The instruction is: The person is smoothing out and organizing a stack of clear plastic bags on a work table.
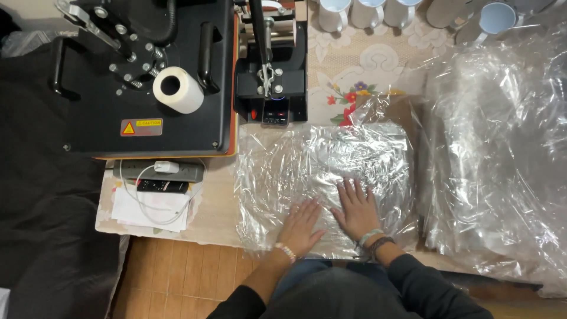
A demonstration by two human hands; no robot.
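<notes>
Both hands flat on a clear plastic sheet (322, 171) spread on the table (218, 207), right in front of the person. Left hand (301, 227) palm down, fingers apart, near the sheet's front edge. Right hand (356, 210) palm down beside it, fingers spread, slightly further in; the hands are close together and nothing is gripped. Beaded bracelets on both wrists.

The sheet is see-through, glossy, heavily wrinkled, with bright glare streaks across the middle. Roughly rectangular; looks like several layers, can't tell how many. The table's pale cover shows through it.

To the right: a bigger crumpled heap of the same clear plastic (496, 147), just beside the sheet. To the left: a black heat press (106, 100) with a white paper roll (177, 88) on top. A smaller black press (271, 77) sits behind the sheet. White mugs (366, 12) line the far edge. A power strip (159, 171) and papers (147, 210) lie front left.
</notes>
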